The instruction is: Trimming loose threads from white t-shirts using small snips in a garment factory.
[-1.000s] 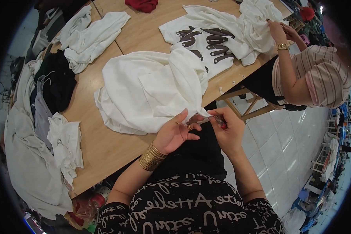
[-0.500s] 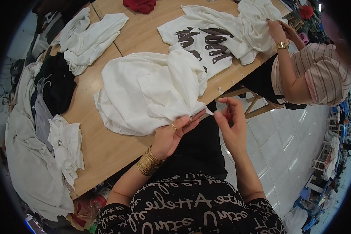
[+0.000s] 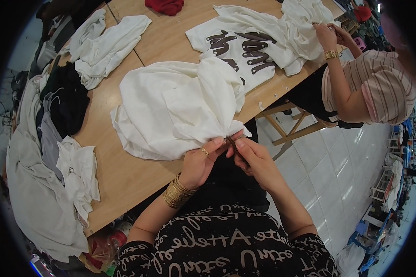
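Left hand pinching white garment edge, right hand fingers closed on small tool, wooden table

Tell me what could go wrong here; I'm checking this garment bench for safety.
1. The right hand works a small, thin tool, too small to identify, right against the left hand pinching the white shirt; a slip might nick a finger or the fabric.
2. The pinched shirt edge hangs past the table rim; a tug could drag the shirt off.
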Motion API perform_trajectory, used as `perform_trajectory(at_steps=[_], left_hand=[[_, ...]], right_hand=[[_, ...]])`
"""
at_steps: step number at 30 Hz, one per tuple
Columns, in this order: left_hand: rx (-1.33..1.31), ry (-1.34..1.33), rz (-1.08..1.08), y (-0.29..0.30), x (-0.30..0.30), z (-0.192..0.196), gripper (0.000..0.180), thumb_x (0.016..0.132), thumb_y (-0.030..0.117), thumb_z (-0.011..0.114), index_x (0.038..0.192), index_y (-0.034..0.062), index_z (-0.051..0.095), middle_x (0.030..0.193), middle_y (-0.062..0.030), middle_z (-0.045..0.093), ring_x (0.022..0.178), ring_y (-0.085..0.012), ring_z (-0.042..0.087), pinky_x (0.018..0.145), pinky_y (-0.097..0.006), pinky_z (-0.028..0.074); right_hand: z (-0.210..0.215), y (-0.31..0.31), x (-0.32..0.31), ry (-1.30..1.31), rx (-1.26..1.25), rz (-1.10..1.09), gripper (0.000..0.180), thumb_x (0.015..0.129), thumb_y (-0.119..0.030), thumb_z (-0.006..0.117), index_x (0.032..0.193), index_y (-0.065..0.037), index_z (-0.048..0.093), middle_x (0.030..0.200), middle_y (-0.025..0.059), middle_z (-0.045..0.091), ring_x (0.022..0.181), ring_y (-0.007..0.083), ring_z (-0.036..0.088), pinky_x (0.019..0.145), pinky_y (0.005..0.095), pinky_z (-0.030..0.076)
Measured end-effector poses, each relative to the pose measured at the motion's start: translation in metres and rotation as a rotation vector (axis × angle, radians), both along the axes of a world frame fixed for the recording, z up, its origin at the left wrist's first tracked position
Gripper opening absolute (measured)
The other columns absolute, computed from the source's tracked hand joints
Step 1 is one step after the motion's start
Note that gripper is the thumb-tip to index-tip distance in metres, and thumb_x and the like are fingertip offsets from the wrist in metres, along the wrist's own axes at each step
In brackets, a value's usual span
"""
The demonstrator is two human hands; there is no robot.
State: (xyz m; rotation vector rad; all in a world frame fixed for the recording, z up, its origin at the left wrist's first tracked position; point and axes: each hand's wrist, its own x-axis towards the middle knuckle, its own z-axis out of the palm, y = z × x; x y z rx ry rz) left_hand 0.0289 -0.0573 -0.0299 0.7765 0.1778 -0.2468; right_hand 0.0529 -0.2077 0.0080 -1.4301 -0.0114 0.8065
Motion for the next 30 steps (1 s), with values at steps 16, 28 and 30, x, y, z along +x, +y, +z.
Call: perform_trajectory(at_steps=[16,28,30], left_hand=[[-0.084,-0.03,-0.058,0.0043,0.0018,-0.0051,0.029,0.087,0.014,0.045,0.109,-0.0052,0.049,0.114,-0.016,0.054,0.078,-0.0146,0.048,0.079,-0.028,0.041],[-0.073,-0.025,-0.061,0.0036,0.0022,-0.0021,0.033,0.086,0.013,0.046,0.113,-0.0059,0.046,0.116,-0.0184,0.053,0.078,-0.0135,0.047,0.079,-0.028,0.04],[-0.033,-0.015,-0.045,0.0,0.0023,-0.0003,0.032,0.086,0.017,0.046,0.108,-0.0062,0.05,0.112,-0.0171,0.055,0.075,-0.0126,0.046,0.078,-0.028,0.04]], right_hand=[[0.0005,0.0021,-0.0001,0.03,0.021,-0.016,0.034,0.094,-0.033,0.037,0.081,-0.006,0.053,0.056,-0.0044,0.038,0.048,0.0028,0.031,0.043,0.0174,0.024],[-0.0052,0.0044,-0.0045,0.1,0.116,-0.068,0.035,0.093,-0.035,0.037,0.081,-0.005,0.051,0.055,-0.0042,0.037,0.043,0.0024,0.024,0.038,0.0173,0.018],[-0.0055,0.0053,-0.0048,0.122,0.132,-0.083,0.035,0.093,-0.034,0.037,0.081,-0.005,0.051,0.055,-0.004,0.037,0.042,0.0024,0.024,0.038,0.0173,0.018]])
